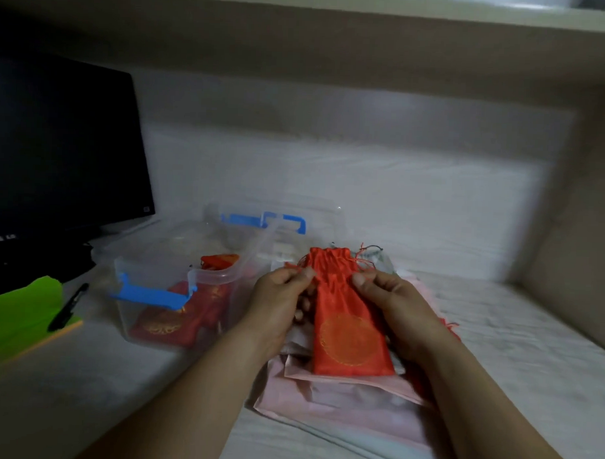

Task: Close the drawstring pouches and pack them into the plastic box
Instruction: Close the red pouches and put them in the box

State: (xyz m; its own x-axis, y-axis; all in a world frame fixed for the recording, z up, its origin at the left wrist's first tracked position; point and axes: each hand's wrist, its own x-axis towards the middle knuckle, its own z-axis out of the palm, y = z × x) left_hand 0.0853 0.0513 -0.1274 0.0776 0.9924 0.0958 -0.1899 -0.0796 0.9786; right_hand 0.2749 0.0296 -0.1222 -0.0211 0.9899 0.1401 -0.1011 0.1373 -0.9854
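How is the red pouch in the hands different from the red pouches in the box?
The held pouch is outside the box, over pink cloth; the boxed pouches lie inside. The left hand and right hand pinch the held pouch; nothing touches the boxed pouches. All are red with gold circles.

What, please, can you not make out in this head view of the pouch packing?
Head view:
How many packed pouches lie in the plastic box: its cloudy wall and blue latch hide them.
The pile of pink pouches: covered by the red pouch, left hand and right hand.
The red pouch's cords: too thin and blurred to tell whether tight.
The monitor: cut off by the left edge.
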